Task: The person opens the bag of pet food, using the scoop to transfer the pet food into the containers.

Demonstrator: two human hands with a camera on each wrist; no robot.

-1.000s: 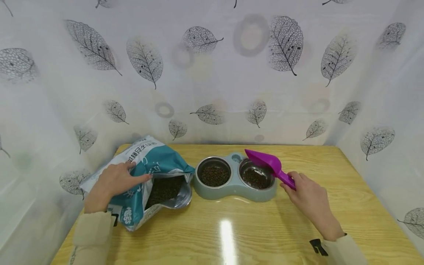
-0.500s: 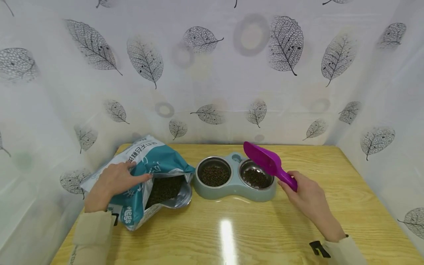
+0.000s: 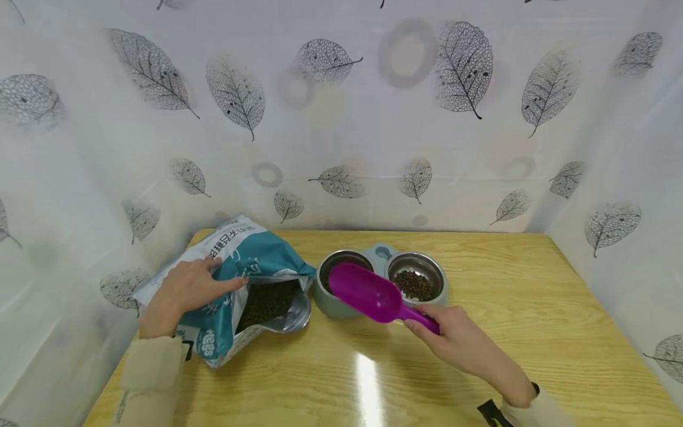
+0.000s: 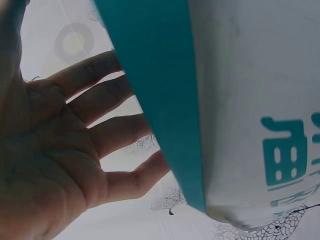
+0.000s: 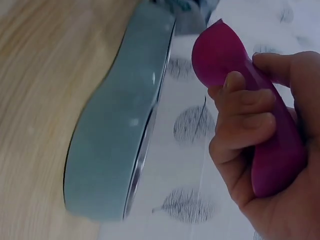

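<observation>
While the left hand (image 3: 189, 290) lies on the bag (image 3: 267, 252), thumb stretched toward its gaping mouth, the right hand (image 3: 461, 343) grips the scoop (image 3: 368, 293) by its handle. Seen from the head, the scoop's long axis slants away from the right hand and leftward, its broad end hiding part of the left bowl (image 3: 341, 257). The bag's mouth, with kibble (image 3: 269, 302) inside, lies left of that end, and the left hand is the nearer one to it. The bag sits right beside the feeder (image 3: 333, 305), perhaps touching it; the right bowl (image 3: 431, 271) has a patch of kibble at its bottom. All this is on a glossy wood-grain tabletop (image 3: 512, 279), a bright streak of light near the front, with a leaf-printed cloth (image 3: 352, 124) hung behind and at both sides.

From the left wrist, the fingers (image 4: 102, 100) are spread wide and nearly straight, their tips hidden behind the bag's teal edge.

From the right wrist, the fingers wrap the scoop's handle, and a gap shows between scoop and feeder, cloth behind.
</observation>
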